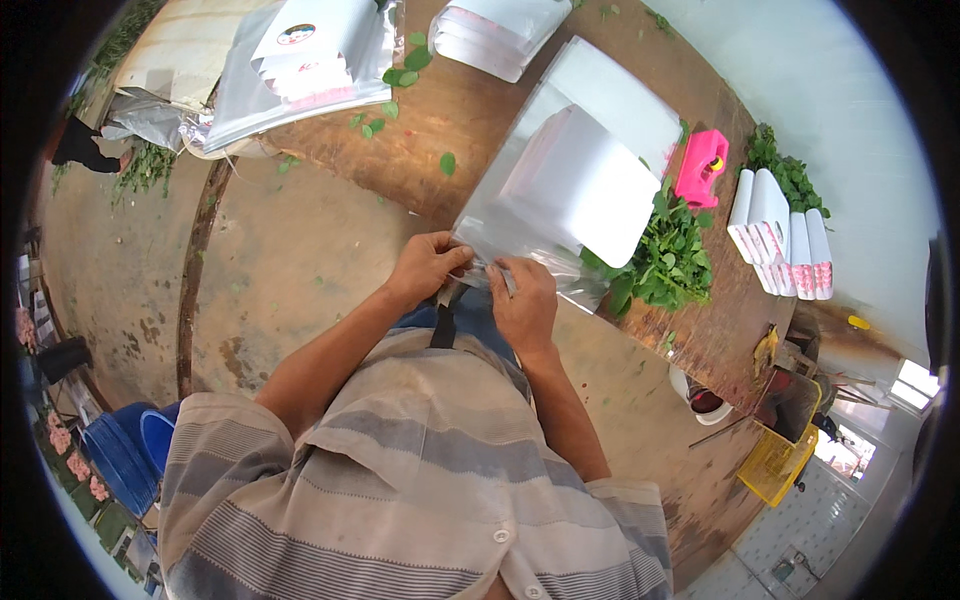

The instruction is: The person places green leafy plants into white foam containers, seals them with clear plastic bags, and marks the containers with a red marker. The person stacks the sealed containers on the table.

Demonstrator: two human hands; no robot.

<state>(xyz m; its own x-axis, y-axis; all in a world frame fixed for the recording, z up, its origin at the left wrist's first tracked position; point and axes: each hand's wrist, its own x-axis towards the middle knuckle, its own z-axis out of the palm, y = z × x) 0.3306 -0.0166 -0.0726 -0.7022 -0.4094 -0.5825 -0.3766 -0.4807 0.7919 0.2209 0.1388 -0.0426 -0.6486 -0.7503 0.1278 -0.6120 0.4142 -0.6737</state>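
Both my hands meet at the near edge of a clear plastic sheet or bag point(484, 217) that reaches over the table's edge. My left hand point(431, 266) pinches its edge between thumb and fingers. Close beside it on the right, my right hand point(525, 300) has thumb and fingers on the same edge. Folded white sleeves or sheets point(589, 180) lie on the plastic, over a larger stack of pale sheets point(619, 90). A bunch of green leafy stems point(675, 259) lies to their right, with a pink tape dispenser point(701, 169) behind it.
The brown wooden table point(735, 341) holds more folded white packs point(495, 34), plastic-covered sheets point(315, 67) and rolled white packs point(769, 217) by the wall. A white bucket point(701, 397) and a yellow crate point(780, 465) stand at right. Blue buckets point(124, 457) stand lower left. Another person's dark sleeve point(82, 146) shows far left.
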